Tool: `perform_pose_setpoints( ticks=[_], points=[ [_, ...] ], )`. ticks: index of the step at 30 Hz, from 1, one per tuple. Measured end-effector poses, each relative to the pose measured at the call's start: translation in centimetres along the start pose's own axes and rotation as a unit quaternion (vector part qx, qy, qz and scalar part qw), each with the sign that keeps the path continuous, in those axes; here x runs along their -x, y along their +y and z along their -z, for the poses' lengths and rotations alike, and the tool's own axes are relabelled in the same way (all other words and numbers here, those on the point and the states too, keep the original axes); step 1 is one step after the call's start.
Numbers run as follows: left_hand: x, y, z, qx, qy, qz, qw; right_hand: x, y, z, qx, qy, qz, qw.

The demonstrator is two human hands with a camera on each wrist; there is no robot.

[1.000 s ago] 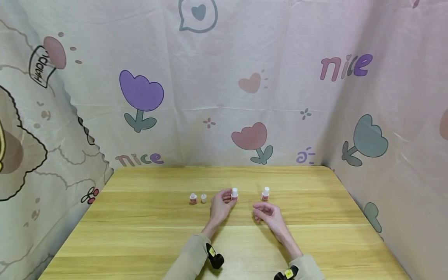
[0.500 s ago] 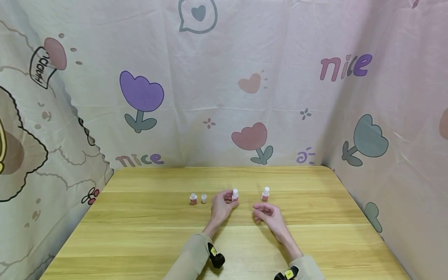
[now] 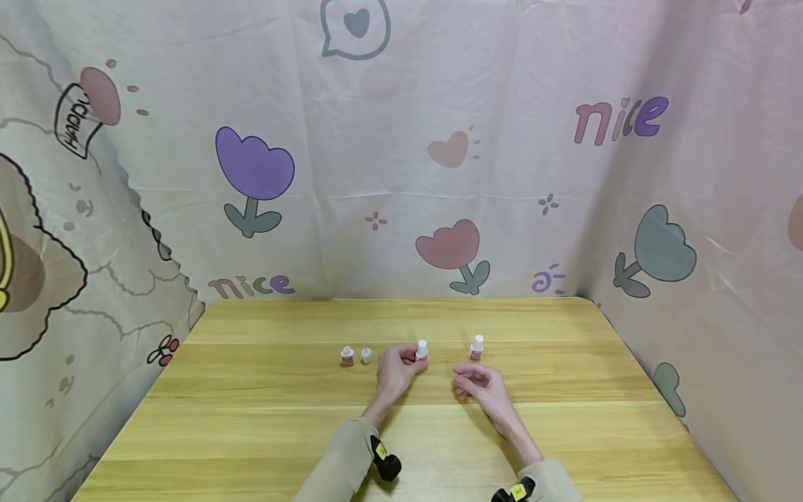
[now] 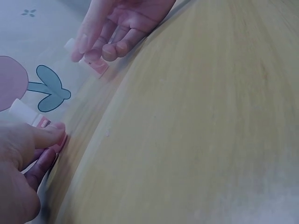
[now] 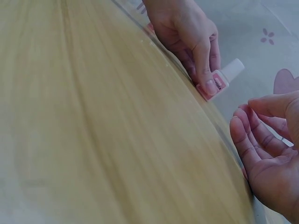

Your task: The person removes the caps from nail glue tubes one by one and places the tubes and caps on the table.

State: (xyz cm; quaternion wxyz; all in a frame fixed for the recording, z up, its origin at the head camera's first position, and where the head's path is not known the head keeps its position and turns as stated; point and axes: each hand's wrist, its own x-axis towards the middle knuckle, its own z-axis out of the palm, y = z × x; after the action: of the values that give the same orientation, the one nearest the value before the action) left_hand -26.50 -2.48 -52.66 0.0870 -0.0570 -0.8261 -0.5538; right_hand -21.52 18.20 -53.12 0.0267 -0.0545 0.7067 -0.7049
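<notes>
Currently, my head feed puts a pink-labelled bottle with a white cap (image 3: 422, 350) upright at two o'clock of the left hand (image 3: 394, 368), pinched between thumb and fingers; I cannot tell whether its base rests on the wooden tabletop (image 3: 263, 411). Toward ten o'clock of that hand stands a loose white cap (image 3: 366, 356), with an uncapped bottle (image 3: 348, 358) just beyond it. The right hand (image 3: 484, 385) lies between three and four o'clock from the left, fingers loosely bent, holding nothing I can see, while a second capped bottle (image 3: 477, 347) stands near it at twelve o'clock. On my left wrist feed, the left thumb presses low on the label and the cap points to ten o'clock, clear of the fingers: a sound grip, I judge, because it leaves the top unobstructed. Up at one o'clock, the second capped bottle shows past the right fingertips. From the right wrist, the gripped bottle's cap points between one and two o'clock; whether the right thumb meets the index I cannot tell. Good steadying here, I think, wants light, even pressure, the bottle plumb, and right knuckles wary of tipping its neighbour.
</notes>
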Motion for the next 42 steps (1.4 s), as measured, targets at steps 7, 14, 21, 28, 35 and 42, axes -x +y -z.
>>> perform_pose_setpoints(
  ticks=[7, 14, 21, 28, 35, 42],
  points=[
    [0.4, -0.4, 0.7, 0.013, -0.017, 0.004, 0.9998, -0.1, -0.1, -0.1, -0.001, 0.0, -0.009, 1.0],
    [0.8, -0.9, 1.5, 0.015, -0.032, -0.008, 0.9994, -0.1, -0.1, -0.1, -0.001, -0.01, -0.007, 0.9999],
    [1.1, -1.1, 2.4, 0.021, -0.047, -0.015, 0.9986, -0.1, -0.1, -0.3, 0.002, -0.013, -0.008, 0.9999],
    [1.4, -1.4, 3.3, 0.021, -0.064, -0.026, 0.9974, 0.1, -0.3, -0.5, -0.005, -0.023, -0.001, 0.9997],
    [1.8, -1.5, 3.9, 0.013, -0.092, -0.048, 0.9945, 0.1, -0.2, -0.8, 0.013, -0.025, 0.013, 0.9995],
    [2.1, -1.5, 4.4, 0.014, -0.117, -0.061, 0.9912, 0.1, -0.3, -1.2, 0.009, -0.034, 0.024, 0.9991]
  ],
)
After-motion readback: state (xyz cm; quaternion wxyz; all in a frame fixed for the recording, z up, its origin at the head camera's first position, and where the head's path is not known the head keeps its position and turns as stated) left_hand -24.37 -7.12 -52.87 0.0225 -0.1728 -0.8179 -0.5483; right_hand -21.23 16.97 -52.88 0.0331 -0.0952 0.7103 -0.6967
